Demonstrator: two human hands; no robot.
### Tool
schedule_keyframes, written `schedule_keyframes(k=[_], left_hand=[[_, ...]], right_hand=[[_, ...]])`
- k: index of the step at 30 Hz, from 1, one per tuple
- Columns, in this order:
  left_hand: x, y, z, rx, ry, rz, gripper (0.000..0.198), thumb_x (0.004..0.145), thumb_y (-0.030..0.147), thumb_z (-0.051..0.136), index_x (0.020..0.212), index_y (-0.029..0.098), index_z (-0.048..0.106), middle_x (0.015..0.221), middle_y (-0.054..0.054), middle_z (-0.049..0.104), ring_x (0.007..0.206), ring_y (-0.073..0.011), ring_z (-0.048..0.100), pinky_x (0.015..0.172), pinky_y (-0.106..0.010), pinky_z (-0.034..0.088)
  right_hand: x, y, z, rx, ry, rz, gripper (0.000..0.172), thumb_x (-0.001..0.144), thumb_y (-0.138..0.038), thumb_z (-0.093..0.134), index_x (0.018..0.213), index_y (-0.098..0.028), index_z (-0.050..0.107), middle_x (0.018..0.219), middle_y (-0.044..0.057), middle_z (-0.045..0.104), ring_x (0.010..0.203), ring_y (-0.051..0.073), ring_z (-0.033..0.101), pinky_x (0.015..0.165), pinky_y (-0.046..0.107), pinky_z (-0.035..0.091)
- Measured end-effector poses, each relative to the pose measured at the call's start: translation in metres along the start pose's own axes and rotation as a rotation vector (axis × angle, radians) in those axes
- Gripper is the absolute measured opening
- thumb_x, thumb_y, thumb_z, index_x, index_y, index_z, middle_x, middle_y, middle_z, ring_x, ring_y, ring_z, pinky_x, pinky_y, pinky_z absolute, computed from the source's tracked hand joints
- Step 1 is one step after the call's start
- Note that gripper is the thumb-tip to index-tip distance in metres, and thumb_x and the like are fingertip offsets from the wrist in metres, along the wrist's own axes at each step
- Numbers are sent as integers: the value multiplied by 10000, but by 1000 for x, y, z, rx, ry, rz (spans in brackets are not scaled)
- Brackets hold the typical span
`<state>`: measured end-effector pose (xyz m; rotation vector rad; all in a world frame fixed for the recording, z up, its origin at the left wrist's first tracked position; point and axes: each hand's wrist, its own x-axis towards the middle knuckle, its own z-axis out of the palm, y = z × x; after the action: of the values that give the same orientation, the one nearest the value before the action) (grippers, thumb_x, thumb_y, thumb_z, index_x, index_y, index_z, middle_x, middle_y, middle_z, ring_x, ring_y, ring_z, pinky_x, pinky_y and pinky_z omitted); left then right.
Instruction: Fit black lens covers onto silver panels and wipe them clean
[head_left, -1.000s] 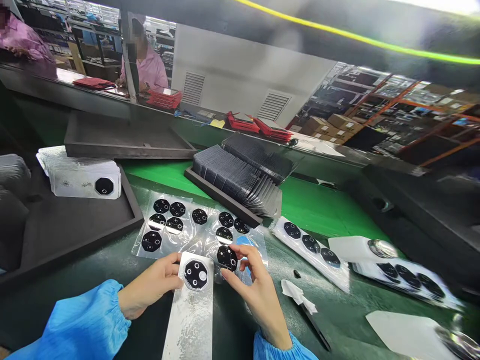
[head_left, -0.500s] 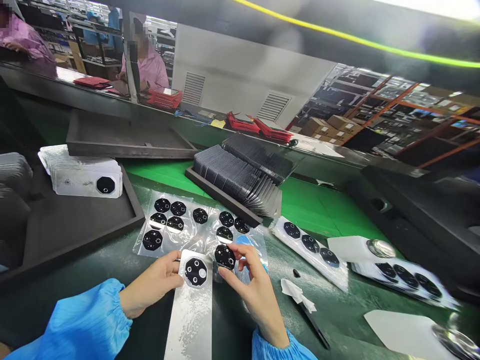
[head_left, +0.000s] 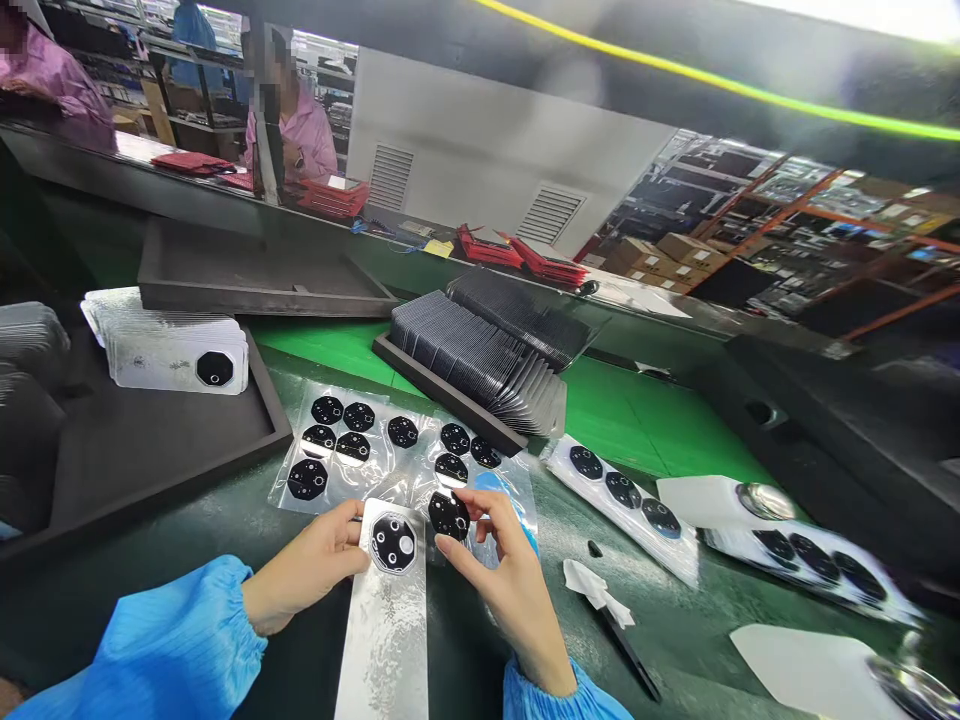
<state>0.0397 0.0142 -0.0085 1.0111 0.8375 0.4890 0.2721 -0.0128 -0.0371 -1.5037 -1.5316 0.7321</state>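
- Left hand is clamped on the left edge of a long silvery panel, thumb on top, right near its upper end.
- That panel sits right in front of me, one end toward me, with a black octagonal patch near the far end, ringed circles all over it.
- Right hand has a glossy black octagonal plate pinched between thumb and fingers, tilted up just beside the panel's top right corner. So yeah, hands apart, each with its own piece.
- Just beyond them, clear plastic sheets lie on the dark green bench with more black octagons on them, plus some blue film partly behind my right fingers.
- Over to the right: a white strip with three black octagons, and below it a dark stick with crumpled white tissue at one end.
- Off left, a fanned stack of silvery panels rests in a black tray.
- Farther back, thin dark plates stand packed in a row, and a person in pink is across the way.
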Motion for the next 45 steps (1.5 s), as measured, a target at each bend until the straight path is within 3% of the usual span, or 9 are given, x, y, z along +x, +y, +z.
schedule_keyframes(k=[14, 28, 36, 45], left_hand=[[0, -2, 0, 3, 7, 29, 413, 837, 98, 509, 1245, 163, 502, 1139, -62, 701, 1038, -203, 638, 941, -349, 425], [2, -13, -3, 25, 1, 90, 377, 866, 127, 526, 1237, 186, 494, 1129, -61, 681, 1048, -223, 630, 944, -377, 419], [3, -14, -4, 62, 19, 86, 352, 850, 116, 499, 1195, 189, 503, 1056, -43, 681, 966, -204, 616, 892, -360, 407], [1, -10, -1, 35, 26, 76, 407, 844, 126, 512, 1247, 180, 497, 1111, -66, 679, 1051, -228, 626, 934, -364, 421]], right_hand=[[-1, 2, 1, 3, -25, 17, 348, 839, -368, 690, 1150, -264, 576, 1029, 22, 530, 842, 184, 484, 759, 312, 436], [-1, 1, 2, -19, -21, 6, 350, 839, -370, 684, 1156, -257, 588, 991, 25, 539, 787, 174, 483, 739, 316, 454], [-3, -4, 5, -13, -69, -52, 351, 845, -316, 681, 1177, -278, 573, 1072, 29, 550, 895, 189, 509, 749, 303, 449], [-3, -3, 7, -27, -56, -49, 358, 839, -344, 688, 1171, -266, 581, 1061, 36, 562, 872, 185, 524, 739, 303, 469]])
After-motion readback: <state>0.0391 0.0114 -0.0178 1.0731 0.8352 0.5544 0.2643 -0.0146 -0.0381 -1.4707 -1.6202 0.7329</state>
